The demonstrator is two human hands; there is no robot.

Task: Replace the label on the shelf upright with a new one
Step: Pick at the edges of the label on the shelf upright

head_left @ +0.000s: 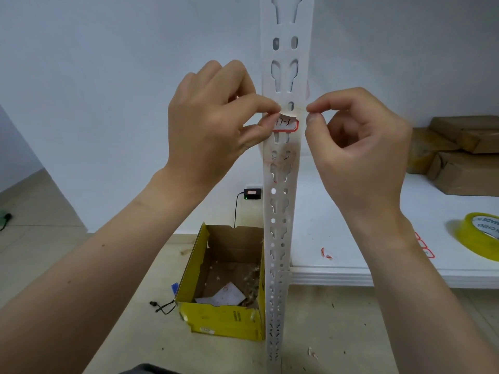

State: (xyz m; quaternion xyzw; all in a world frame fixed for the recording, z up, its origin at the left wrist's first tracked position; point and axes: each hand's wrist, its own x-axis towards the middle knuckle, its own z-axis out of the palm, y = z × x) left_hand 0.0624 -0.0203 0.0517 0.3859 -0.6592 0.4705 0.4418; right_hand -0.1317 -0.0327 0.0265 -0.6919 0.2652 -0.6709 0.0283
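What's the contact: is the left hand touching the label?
Touching. Head view: the left hand pinches the label at its left end on the upright, with no gap.

The shelf upright (280,211) is a white metal post punched with keyhole slots and small round holes. It stands vertical and carries reddish smears of old adhesive just below the label (286,125). The label is small and white with a red border, handwritten "17-3", and lies flat on the post's front face with a ragged, torn top edge. Its left end is pinched between the thumb and forefinger of the left hand (213,125).
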